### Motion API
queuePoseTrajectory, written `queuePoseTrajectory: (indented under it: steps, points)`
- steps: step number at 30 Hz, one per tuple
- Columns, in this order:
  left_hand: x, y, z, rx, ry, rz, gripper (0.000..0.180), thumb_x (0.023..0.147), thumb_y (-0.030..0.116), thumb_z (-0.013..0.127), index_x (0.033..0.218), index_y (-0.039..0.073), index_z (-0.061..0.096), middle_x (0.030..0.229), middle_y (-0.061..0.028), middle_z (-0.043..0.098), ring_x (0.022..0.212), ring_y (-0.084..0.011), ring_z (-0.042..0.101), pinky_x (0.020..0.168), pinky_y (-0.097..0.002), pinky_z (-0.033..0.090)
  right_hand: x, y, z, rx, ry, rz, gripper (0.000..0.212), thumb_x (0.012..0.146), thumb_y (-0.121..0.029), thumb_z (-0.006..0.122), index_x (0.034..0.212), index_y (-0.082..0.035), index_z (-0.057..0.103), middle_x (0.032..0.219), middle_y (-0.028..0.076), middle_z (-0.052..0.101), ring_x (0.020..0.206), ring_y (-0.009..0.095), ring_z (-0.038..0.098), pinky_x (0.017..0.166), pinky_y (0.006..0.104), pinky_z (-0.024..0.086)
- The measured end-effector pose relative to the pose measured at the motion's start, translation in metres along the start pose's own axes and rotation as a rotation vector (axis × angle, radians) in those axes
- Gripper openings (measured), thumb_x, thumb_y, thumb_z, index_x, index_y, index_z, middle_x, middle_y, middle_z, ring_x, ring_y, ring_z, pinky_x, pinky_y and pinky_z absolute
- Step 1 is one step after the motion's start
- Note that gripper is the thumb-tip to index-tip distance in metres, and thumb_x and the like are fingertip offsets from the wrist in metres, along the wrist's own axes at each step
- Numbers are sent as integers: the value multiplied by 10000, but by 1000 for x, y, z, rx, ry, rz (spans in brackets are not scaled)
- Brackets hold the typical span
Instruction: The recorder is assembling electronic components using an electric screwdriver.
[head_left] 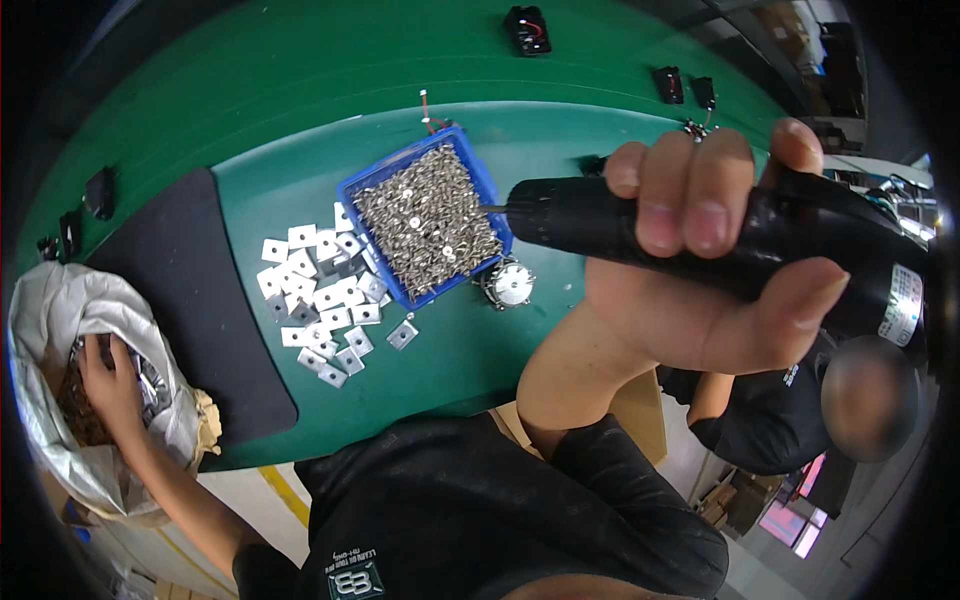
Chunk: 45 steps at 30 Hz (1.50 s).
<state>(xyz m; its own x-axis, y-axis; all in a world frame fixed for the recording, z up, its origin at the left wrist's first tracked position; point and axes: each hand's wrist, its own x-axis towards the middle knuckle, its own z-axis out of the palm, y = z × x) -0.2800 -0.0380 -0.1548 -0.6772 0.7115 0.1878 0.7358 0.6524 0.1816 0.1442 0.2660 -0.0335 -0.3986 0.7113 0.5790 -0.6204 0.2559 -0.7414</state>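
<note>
Right hand (665, 305) at three o'clock, fingers wrapped around black power screwdriver (570, 213), left hand (112, 388) at nine inside white sack (50, 300), fingers bent, hold impossible to tell

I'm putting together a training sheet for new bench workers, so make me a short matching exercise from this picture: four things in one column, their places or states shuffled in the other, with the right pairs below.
Column one
1. Left hand
2. Right hand
3. Screws
4. Silver plates

Column two
A. Heaped in the blue bin
B. Wrapped around the black power screwdriver
C. Spread loose on the green table
D. Inside the open white sack

Right pairs: 1-D, 2-B, 3-A, 4-C
</note>
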Motion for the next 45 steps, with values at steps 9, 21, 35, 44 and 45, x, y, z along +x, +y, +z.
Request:
queuePoseTrajectory:
  steps: [9, 21, 35, 44, 45]
  points:
    - [1, 7, 5, 117, -25, 137, 338, 912, 212, 515, 1142, -28, 573, 1098, -247, 565, 1004, -409, 541, 877, -423, 427, 4, -9, 7, -357, 101, 73, 656, 879, -431, 565, 1283, 50, 373, 736, 57, 564, 617, 180, 563, 626, 361, 497]
    - [-14, 73, -40, 258, -217, 271, 685, 789, 509, 613, 1120, -81, 504, 985, -299, 517, 920, -441, 506, 844, -502, 391, 4, 12, 17, -283, 239, 75, 477, 624, -5, 725, 1059, -4, 527, 661, 8, 573, 535, 43, 480, 501, 167, 367]
    - [-18, 130, -50, -196, -96, -161, 392, 820, 223, 636, 1016, -109, 564, 838, -195, 623, 713, -249, 571, 641, -329, 473, 8, 20, 20, -208, 283, 141, 401, 644, -23, 781, 983, -30, 567, 667, -28, 549, 579, 37, 496, 523, 213, 402]
    - [-20, 88, -45, -347, -3, -201, 306, 857, 170, 596, 1027, -83, 572, 906, -155, 611, 795, -219, 550, 692, -364, 469, 4, 13, 11, -38, 303, 185, 504, 640, -76, 719, 1082, 41, 505, 678, 61, 590, 591, 99, 563, 562, 208, 466]
    - [-21, 88, -46, -353, 0, -258, 311, 861, 168, 589, 1039, -86, 571, 920, -160, 613, 805, -221, 556, 698, -358, 473, 5, 13, 11, -24, 302, 190, 504, 640, -76, 719, 1082, 41, 505, 678, 61, 590, 591, 99, 563, 562, 208, 466]
